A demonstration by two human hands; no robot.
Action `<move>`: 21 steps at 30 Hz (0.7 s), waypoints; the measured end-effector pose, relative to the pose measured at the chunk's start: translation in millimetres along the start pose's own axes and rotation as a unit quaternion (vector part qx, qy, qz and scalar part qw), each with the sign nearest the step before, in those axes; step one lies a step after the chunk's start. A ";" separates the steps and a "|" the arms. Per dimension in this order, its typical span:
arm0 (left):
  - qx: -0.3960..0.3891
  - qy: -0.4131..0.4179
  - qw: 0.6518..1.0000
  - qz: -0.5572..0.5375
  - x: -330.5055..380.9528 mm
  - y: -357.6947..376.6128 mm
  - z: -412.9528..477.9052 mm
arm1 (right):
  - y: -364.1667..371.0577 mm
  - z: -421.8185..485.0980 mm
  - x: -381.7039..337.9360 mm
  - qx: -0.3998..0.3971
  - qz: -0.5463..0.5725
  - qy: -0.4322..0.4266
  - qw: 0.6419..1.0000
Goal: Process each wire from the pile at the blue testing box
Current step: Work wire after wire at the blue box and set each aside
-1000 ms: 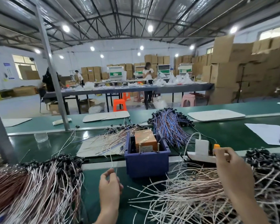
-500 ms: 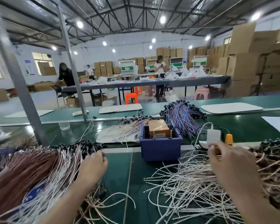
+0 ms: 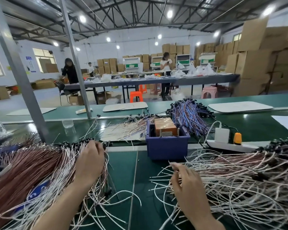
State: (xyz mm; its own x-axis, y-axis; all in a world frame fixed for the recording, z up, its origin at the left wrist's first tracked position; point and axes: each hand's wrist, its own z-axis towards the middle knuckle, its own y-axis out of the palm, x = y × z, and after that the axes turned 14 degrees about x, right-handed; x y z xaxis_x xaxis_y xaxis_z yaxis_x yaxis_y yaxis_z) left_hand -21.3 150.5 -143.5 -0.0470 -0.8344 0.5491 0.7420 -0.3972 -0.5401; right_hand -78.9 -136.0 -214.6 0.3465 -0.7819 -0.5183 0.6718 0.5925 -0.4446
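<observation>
Counter [image 3: 123, 171]: smooth dark green mat with a glossy sheen and a thin pale seam running down between the two hands.
Blue testing box [image 3: 167, 146]: squarish, deep blue plastic bin with an open top, standing on the counter at the middle, between and beyond the two wire piles.
Box contents: an orange-brown rectangular block [image 3: 165, 126] wrapped in shiny film, with thin metal pins upright at its near edge.
Left wire pile [image 3: 32, 171]: a dense fan of thin, coppery-brown and white insulated leads, with small black caps lining its far edge.
Left hand [image 3: 90, 161]: lies palm down on the right side of this pile, fingers bent over the black-capped ends. The fingertips are hidden, so I cannot tell whether it pinches a wire.
Right wire pile [image 3: 239, 176]: looser, tangled white and pinkish leads, with bare stripped tips pointing left.
Right hand [image 3: 188, 185]: over the tips of this pile, fingers curved and the forefinger reaching forward. It is blurred, so its grip cannot be told.
Power strip [image 3: 229, 145]: long white plastic bar just right of the box, carrying a white block adapter [image 3: 222, 135] and an orange plug [image 3: 237, 136].
Behind the box: a bundle of blue and violet wires [image 3: 188, 117].
</observation>
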 end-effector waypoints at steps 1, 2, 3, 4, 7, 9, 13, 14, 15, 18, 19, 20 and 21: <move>0.019 0.030 0.999 -0.037 15.8 -4.0 -0.4 | -2.9 3.7 -2.6 0.011 0.026 0.004 1.000; 0.027 0.071 0.995 -0.068 32.5 -8.0 -2.4 | -5.3 8.6 -5.0 0.016 0.061 0.018 0.998; 0.025 0.113 0.989 -0.097 49.7 -11.5 -6.5 | -7.9 15.1 -8.5 0.014 0.112 0.051 0.992; 0.012 0.154 0.980 -0.123 66.8 -14.2 -12.3 | -10.7 23.3 -13.9 0.008 0.182 0.104 0.978; -0.030 0.307 0.940 -0.146 105.7 -8.1 -31.3 | -13.8 53.0 -22.8 -0.014 0.493 0.366 0.789; -0.066 0.394 0.909 -0.115 116.7 7.5 -41.0 | -18.9 67.8 -16.9 -0.044 0.629 0.458 0.627; -0.131 0.381 0.913 -0.066 115.0 38.1 -51.1 | -18.0 63.1 0.0 -0.070 0.678 0.460 0.568; -0.147 0.364 0.917 -0.065 113.6 44.2 -53.7 | -15.5 59.3 5.1 -0.064 0.681 0.457 0.569; -0.168 0.354 0.918 -0.061 112.7 50.6 -57.9 | -13.2 57.0 10.4 -0.056 0.688 0.456 0.562; -0.253 0.317 0.912 -0.066 110.0 69.3 -79.7 | -11.5 56.3 26.9 -0.033 0.698 0.459 0.549; -0.275 0.305 0.909 -0.069 107.5 75.1 -87.9 | -11.1 55.3 31.7 -0.034 0.693 0.462 0.552; -0.282 0.299 0.909 -0.071 105.6 80.0 -95.0 | -10.5 54.8 35.0 -0.042 0.689 0.464 0.556; -0.274 0.297 0.912 -0.068 103.9 84.0 -99.9 | -9.3 54.7 37.0 -0.052 0.682 0.465 0.562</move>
State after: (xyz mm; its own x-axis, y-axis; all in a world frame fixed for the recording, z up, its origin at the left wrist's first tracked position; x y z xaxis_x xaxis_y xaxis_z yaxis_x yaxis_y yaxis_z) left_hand -30.7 -7.8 -195.5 -0.5883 -0.7582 0.2811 0.2635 -0.5084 -0.8198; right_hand -36.5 -181.0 -189.7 -0.0321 0.8245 -0.5649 0.1368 0.5635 0.8147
